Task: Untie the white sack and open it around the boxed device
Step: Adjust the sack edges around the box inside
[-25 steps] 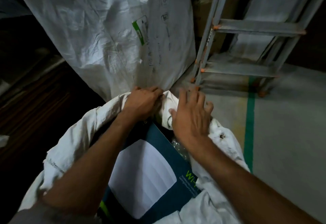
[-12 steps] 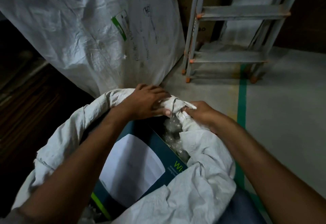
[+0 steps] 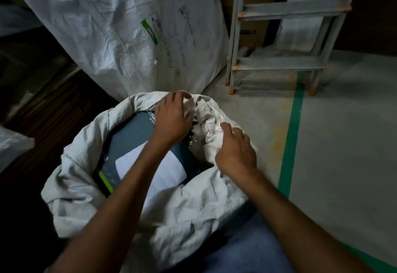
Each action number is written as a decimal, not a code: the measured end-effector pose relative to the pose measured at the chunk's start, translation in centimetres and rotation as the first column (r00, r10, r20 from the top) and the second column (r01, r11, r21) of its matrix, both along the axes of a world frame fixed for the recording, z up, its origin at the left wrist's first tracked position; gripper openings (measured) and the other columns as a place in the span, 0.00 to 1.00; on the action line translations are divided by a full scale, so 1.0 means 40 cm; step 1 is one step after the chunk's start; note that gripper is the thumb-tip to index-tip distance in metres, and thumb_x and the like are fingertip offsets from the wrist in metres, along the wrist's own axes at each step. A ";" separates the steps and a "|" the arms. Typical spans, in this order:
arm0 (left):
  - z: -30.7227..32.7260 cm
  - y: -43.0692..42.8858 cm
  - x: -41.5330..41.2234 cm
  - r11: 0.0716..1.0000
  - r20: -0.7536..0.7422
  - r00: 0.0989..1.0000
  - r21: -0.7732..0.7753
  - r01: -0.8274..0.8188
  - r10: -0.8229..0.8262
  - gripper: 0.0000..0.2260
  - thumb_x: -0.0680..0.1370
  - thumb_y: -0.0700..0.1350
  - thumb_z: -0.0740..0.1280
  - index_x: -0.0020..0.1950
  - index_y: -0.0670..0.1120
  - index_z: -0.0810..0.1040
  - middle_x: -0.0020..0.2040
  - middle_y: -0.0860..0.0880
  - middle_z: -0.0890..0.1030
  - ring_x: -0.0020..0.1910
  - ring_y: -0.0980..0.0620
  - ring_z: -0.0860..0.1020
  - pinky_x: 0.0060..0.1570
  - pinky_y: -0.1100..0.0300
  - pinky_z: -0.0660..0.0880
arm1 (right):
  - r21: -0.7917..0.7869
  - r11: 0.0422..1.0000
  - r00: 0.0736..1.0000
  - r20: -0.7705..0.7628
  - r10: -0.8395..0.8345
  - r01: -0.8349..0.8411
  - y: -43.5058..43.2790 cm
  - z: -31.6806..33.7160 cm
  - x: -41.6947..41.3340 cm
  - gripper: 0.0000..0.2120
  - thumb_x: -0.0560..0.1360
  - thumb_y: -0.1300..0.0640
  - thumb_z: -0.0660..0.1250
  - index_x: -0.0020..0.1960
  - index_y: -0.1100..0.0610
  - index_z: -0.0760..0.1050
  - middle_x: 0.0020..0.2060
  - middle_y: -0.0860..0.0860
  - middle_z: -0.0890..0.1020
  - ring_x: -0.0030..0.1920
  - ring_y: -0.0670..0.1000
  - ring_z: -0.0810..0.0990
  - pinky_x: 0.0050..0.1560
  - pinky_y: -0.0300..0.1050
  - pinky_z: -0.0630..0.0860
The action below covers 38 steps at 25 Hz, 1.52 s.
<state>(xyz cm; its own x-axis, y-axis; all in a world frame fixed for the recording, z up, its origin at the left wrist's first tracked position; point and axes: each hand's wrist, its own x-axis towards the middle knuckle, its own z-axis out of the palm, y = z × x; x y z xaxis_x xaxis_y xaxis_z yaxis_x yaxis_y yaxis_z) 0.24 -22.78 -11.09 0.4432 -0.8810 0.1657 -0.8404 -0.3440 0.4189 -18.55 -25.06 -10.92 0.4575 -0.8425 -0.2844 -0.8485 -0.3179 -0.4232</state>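
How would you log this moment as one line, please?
left hand: grips white sack far rim | right hand: on bunched rim, grip unclear | boxed device: top exposed | mouth: partly open

The person is working with both forearms bare, uncovered along all that shows, down to the left hand (image 3: 171,120) and the right hand (image 3: 236,150). Below the arms, the person is wearing blue trousers (image 3: 247,249), apparently denim, the cloth showing softly faded and creased.
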 end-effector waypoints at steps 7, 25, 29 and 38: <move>0.046 0.365 -0.355 0.884 -0.358 0.931 0.412 0.222 -0.067 0.26 0.76 0.66 0.68 0.70 0.57 0.72 0.60 0.55 0.79 0.56 0.53 0.79 0.54 0.58 0.74 | 0.667 0.706 0.611 0.463 -0.642 0.238 -0.049 -0.015 -0.084 0.25 0.75 0.75 0.60 0.67 0.57 0.75 0.62 0.57 0.79 0.58 0.57 0.80 0.59 0.52 0.78; 0.002 0.631 -0.242 0.959 0.348 0.936 0.279 -0.055 -0.048 0.36 0.69 0.62 0.74 0.74 0.57 0.64 0.59 0.50 0.78 0.55 0.43 0.81 0.48 0.48 0.77 | -0.592 0.503 0.760 -0.334 0.557 -0.629 0.126 -0.015 -0.096 0.20 0.72 0.52 0.73 0.62 0.54 0.72 0.54 0.54 0.81 0.49 0.60 0.82 0.39 0.50 0.69; -0.054 0.634 -0.258 0.992 0.494 0.864 0.025 -0.126 0.098 0.27 0.67 0.42 0.79 0.63 0.48 0.73 0.49 0.47 0.81 0.43 0.41 0.82 0.27 0.53 0.72 | -0.656 0.579 0.866 -0.263 0.426 -0.484 0.244 -0.022 -0.115 0.23 0.70 0.60 0.73 0.63 0.55 0.71 0.56 0.55 0.76 0.56 0.59 0.75 0.50 0.54 0.70; 0.086 0.647 -0.306 0.904 0.706 0.698 -0.367 0.217 0.120 0.05 0.82 0.36 0.65 0.50 0.41 0.81 0.35 0.45 0.78 0.31 0.45 0.74 0.22 0.52 0.68 | -0.728 0.417 0.693 -0.110 0.712 -0.544 0.263 0.088 -0.083 0.11 0.66 0.62 0.74 0.45 0.52 0.76 0.35 0.52 0.80 0.36 0.59 0.80 0.33 0.49 0.69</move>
